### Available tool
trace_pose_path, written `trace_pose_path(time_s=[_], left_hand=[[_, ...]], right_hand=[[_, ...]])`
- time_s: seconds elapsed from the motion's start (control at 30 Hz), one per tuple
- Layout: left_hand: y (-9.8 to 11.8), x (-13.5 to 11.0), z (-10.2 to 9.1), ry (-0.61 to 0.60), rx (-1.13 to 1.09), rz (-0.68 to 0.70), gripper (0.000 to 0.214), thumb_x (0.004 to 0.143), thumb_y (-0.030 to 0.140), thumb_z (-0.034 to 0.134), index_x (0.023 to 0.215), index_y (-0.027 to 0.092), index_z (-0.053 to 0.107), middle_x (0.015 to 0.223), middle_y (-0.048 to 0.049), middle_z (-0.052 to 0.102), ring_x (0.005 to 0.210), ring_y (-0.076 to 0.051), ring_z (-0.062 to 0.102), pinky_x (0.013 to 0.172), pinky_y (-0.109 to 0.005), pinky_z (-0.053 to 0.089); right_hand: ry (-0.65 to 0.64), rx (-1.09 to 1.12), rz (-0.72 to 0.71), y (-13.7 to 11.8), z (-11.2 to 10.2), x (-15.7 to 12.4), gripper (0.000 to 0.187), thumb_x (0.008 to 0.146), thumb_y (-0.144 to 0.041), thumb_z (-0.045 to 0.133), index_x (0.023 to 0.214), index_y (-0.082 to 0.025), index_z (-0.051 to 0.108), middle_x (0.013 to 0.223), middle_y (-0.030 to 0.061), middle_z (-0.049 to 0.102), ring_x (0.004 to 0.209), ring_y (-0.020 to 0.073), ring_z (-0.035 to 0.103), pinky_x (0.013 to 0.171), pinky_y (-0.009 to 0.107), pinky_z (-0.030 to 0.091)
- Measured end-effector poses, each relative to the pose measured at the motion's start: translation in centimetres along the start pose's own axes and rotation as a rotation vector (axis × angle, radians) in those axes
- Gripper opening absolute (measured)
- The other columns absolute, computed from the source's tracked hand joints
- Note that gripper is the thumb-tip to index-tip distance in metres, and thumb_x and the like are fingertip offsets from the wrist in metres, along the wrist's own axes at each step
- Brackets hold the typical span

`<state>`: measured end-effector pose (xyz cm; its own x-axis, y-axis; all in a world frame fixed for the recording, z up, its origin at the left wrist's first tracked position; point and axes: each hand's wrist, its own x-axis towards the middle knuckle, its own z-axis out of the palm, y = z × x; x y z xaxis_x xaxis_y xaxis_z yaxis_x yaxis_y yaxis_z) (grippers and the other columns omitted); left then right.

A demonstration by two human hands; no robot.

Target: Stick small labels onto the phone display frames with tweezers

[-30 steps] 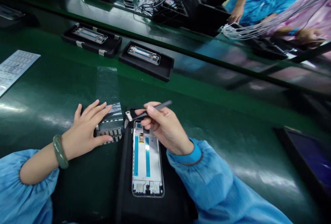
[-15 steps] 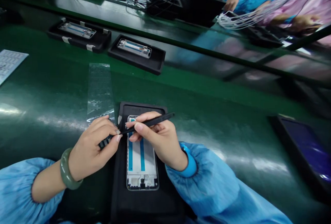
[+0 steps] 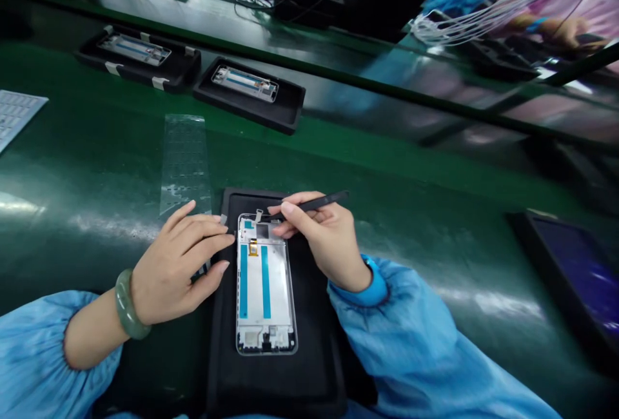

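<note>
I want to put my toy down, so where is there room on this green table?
Green bench shows between the tray and the dark panel. It's crowded at the frame, between the left hand and right hand.

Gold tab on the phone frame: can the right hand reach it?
Likely yes: the right hand, holding a black tool, sits by the phone frame, and nothing covers the gold tab.
</note>
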<state>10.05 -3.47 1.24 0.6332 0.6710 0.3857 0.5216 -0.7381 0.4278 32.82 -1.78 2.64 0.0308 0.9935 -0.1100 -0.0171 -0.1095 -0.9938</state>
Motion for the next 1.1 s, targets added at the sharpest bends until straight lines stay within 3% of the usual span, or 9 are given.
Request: trace_pose_path(time_s=[0.13,0.3,0.4,0.57,0.73,1.1], left_hand=[[-0.2,-0.2,0.4,-0.105,0.018,-0.01,0.038,0.086,0.019,0.05,0.124,0.015,0.046,0.125,-0.0125,0.051,0.119,-0.024,0.045,0.102,-0.043,0.038],[-0.4,-0.4,0.4,-0.084,-0.003,-0.069,0.037,0.088,0.016,0.049,0.124,0.013,0.047,0.123,-0.0132,0.051,0.115,-0.022,0.048,0.096,-0.035,0.043],[-0.3,-0.1,0.2,-0.08,0.01,-0.038,0.035,0.087,0.017,0.051,0.122,0.014,0.049,0.124,-0.0128,0.051,0.117,-0.024,0.047,0.097,-0.038,0.042],[0.3,0.9,0.6,-0.214,0.072,0.039,0.034,0.087,0.025,0.051,0.12,0.018,0.052,0.131,-0.0115,0.048,0.129,-0.032,0.034,0.099,-0.049,0.036],[0.7,1.2,1.0,-0.279,0.083,-0.013,0.033,0.09,0.027,0.045,0.121,0.016,0.049,0.133,-0.0132,0.045,0.131,-0.03,0.03,0.101,-0.049,0.034],[0.6,1.0,1.0,-0.288,0.098,-0.005,0.034,0.091,0.026,0.043,0.123,0.015,0.046,0.135,-0.0128,0.042,0.133,-0.029,0.027,0.104,-0.05,0.032]], right_hand=[[-0.012,-0.037,0.055,0.9,0.2,0.1,0.025,0.075,-0.035,0.068,0.084,-0.013,0.058,0.075,0.0057,0.069,0.056,0.0145,0.067,0.051,0.022,0.057],[0.005,-0.03,0.07,0.8,0.6,0.1,0.025,0.075,-0.034,0.067,0.084,-0.013,0.056,0.075,0.0049,0.068,0.058,0.0147,0.068,0.051,0.021,0.056],[-0.001,-0.037,0.074,0.7,0.7,0.1,0.022,0.076,-0.032,0.066,0.081,-0.013,0.056,0.071,0.0031,0.067,0.058,0.014,0.068,0.051,0.02,0.056],[-0.012,-0.018,0.094,0.7,0.8,0.1,0.021,0.075,-0.03,0.067,0.081,-0.013,0.056,0.069,0.0017,0.066,0.059,0.0134,0.068,0.051,0.018,0.056],[-0.027,-0.002,0.105,1.0,0.8,0.1,0.02,0.075,-0.03,0.066,0.082,-0.014,0.055,0.072,0.001,0.066,0.06,0.0135,0.068,0.051,0.018,0.055],[-0.041,-0.028,0.083,1.1,0.7,0.1,0.02,0.076,-0.031,0.064,0.083,-0.014,0.055,0.074,0.0022,0.065,0.062,0.0144,0.068,0.054,0.021,0.055]])
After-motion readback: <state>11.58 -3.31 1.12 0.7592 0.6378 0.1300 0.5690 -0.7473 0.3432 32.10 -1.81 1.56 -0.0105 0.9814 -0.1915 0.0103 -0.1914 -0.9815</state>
